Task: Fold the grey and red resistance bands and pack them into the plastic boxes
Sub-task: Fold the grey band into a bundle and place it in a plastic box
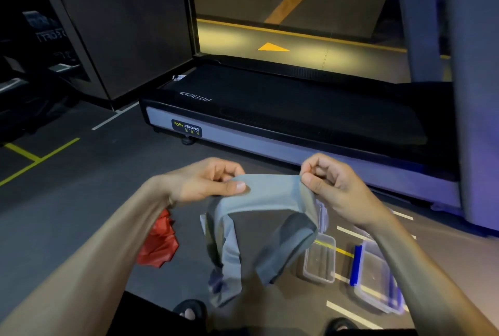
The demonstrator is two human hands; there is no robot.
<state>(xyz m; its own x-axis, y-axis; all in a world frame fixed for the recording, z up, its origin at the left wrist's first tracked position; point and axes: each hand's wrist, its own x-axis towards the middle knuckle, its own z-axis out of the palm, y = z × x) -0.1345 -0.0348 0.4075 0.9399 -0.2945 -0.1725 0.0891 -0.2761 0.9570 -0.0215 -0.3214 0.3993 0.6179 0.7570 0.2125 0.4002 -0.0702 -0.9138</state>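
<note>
The grey resistance band (pixel 266 195) hangs in the air in front of me, its top edge stretched between both hands and its loops dangling down. My left hand (pixel 208 180) pinches the band's left corner with thumb on top. My right hand (pixel 328 179) pinches the right corner with curled fingers. The red resistance band (pixel 159 244) lies crumpled on the floor under my left forearm. A clear plastic box (pixel 320 258) stands open on the floor at lower right, and a second box with blue clips (pixel 375 279) sits right of it.
A treadmill (pixel 283 119) lies across the floor just beyond my hands. A clear lid (pixel 322 217) shows behind the grey band. My feet in dark sandals (pixel 190 308) are at the bottom edge. Yellow and white lines mark the dark floor.
</note>
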